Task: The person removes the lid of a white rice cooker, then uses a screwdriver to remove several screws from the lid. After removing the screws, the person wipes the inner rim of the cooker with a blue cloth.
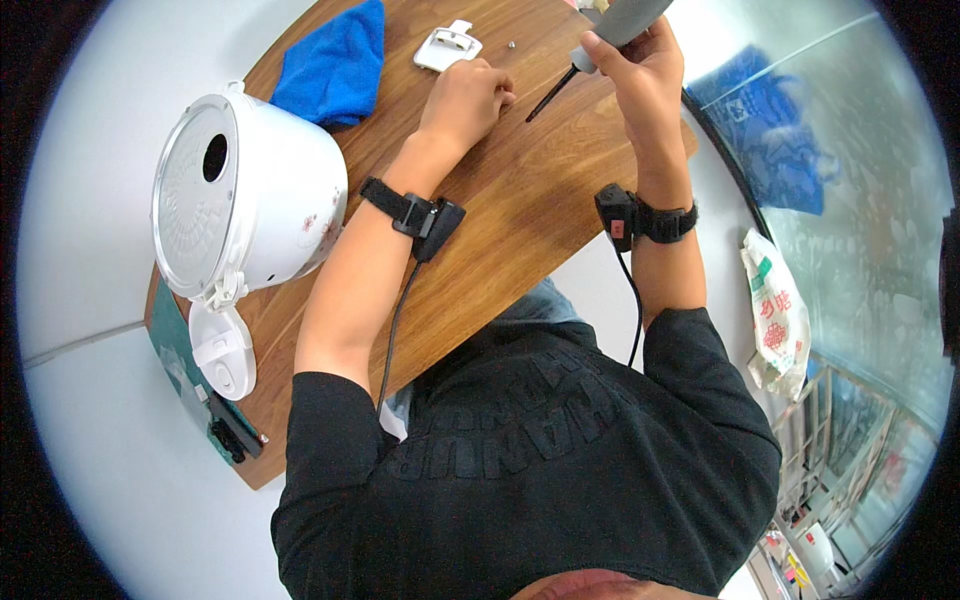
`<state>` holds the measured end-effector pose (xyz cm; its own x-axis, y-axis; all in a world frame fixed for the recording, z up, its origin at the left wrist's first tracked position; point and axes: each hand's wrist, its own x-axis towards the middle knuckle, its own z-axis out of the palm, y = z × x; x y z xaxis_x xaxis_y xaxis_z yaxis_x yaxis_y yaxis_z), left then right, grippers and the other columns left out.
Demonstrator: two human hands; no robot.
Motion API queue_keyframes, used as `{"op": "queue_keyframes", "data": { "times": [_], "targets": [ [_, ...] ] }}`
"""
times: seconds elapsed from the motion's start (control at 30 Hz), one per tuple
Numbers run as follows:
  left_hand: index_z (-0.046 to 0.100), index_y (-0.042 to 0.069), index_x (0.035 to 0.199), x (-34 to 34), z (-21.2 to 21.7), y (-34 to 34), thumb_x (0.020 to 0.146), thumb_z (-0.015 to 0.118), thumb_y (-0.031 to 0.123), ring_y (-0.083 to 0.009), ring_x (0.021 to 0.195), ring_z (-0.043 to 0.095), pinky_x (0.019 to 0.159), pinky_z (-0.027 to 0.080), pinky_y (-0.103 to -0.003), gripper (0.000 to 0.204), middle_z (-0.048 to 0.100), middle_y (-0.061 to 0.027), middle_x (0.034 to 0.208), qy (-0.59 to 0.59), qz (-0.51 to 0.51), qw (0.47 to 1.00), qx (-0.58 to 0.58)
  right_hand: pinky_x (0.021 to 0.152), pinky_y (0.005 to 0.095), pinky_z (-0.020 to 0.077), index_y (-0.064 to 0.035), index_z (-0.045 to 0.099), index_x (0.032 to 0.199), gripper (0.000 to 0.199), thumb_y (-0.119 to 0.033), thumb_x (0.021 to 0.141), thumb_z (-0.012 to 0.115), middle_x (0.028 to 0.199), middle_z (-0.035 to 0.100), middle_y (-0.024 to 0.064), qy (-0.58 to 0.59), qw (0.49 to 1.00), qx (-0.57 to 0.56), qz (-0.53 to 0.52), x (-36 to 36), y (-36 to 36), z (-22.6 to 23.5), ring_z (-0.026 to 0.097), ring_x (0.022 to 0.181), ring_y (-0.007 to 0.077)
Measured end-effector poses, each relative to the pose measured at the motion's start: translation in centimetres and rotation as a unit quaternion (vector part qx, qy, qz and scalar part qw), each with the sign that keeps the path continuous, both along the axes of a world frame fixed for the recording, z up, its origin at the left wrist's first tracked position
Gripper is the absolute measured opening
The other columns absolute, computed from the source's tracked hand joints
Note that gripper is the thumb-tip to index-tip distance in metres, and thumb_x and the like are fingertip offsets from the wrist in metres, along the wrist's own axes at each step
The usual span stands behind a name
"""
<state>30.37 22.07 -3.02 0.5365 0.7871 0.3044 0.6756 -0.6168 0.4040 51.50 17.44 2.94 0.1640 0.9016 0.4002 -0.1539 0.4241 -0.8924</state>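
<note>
A screwdriver (pixel 620 28) with a thick grey handle and a dark shaft is gripped in my right hand (pixel 645 80). Its tip points down and left, close above the wooden table. My left hand (pixel 465 105) rests on the wood with its fingers curled together; anything between them is hidden. Just beyond that hand lies a small white plastic part (pixel 447 47) with metal pieces in it. Next to the part is a tiny metal screw (pixel 512 44). To the left, a white rice cooker (pixel 290 190) lies on its side, its flat round base turned left.
A blue cloth (pixel 330 65) lies behind the cooker. Nearer me are a white round plastic piece (pixel 222 350), a green mat (pixel 172 325) and a black object (pixel 235 435). Beyond the table's right edge sits a white printed bag (pixel 775 315). Cables hang from both wrist straps.
</note>
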Motion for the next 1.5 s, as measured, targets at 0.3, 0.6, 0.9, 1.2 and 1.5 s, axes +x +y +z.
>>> {"op": "queue_keyframes", "data": {
  "times": [0.3,0.6,0.9,1.2,1.5],
  "targets": [
    [0.074,0.006,0.112,-5.1,4.6,-6.0,0.085,0.078,0.014,-0.0361,0.102,0.067,0.089,0.054,-0.043,0.029,0.072,-0.0177,0.107,-0.048,-0.028,0.998,0.017,0.07,0.0285,0.0564,0.0011,0.053,0.126,0.047,-0.004,0.088,0.08,0.094,0.066,0.007,-0.052,0.998,0.023,0.04,-3.2,0.8,0.2,0.067,0.081,0.0139],
    [0.077,0.007,0.095,-19.5,13.2,-21.5,0.074,0.083,-0.001,-0.0237,0.09,0.07,0.078,0.056,-0.035,0.024,0.074,-0.0074,0.097,-0.109,0.102,0.974,0.172,0.085,0.0372,0.0577,0.0004,0.06,0.123,0.049,-0.011,0.083,0.085,0.102,0.072,0.0105,-0.066,0.965,0.052,0.248,-13.3,-3.9,3.1,0.072,0.093,0.0206],
    [0.073,0.01,0.119,-26.9,12.9,-21.4,0.076,0.084,0.014,-0.0347,0.125,0.057,0.106,0.045,-0.043,0.044,0.062,-0.0115,0.137,-0.118,0.246,0.929,0.251,0.088,0.0358,0.0577,0.0026,0.056,0.132,0.055,-0.014,0.086,0.083,0.126,0.068,0.0171,-0.073,0.931,0.178,0.31,-19.8,-5.6,4.7,0.073,0.096,0.0216],
    [0.074,0.018,0.118,-29.3,10.0,-18.4,0.075,0.086,0.013,-0.032,0.139,0.05,0.112,0.042,-0.047,0.045,0.061,-0.0058,0.14,-0.144,0.217,0.94,0.222,0.089,0.0349,0.0578,0.0022,0.055,0.133,0.053,-0.013,0.09,0.08,0.127,0.069,0.0176,-0.122,0.926,0.147,0.325,-22.1,-4.7,4.5,0.072,0.099,0.0199],
    [0.075,0.017,0.107,-25.6,10.1,-17.5,0.063,0.094,0.028,-0.0286,0.109,0.058,0.093,0.046,-0.043,0.049,0.057,-0.0045,0.105,-0.12,0.19,0.921,0.318,0.086,0.0319,0.0593,0.0001,0.059,0.133,0.05,-0.011,0.089,0.079,0.118,0.074,0.0172,-0.124,0.932,0.152,0.305,-19.8,-2.4,6.0,0.072,0.103,0.0203]
  ]
}}
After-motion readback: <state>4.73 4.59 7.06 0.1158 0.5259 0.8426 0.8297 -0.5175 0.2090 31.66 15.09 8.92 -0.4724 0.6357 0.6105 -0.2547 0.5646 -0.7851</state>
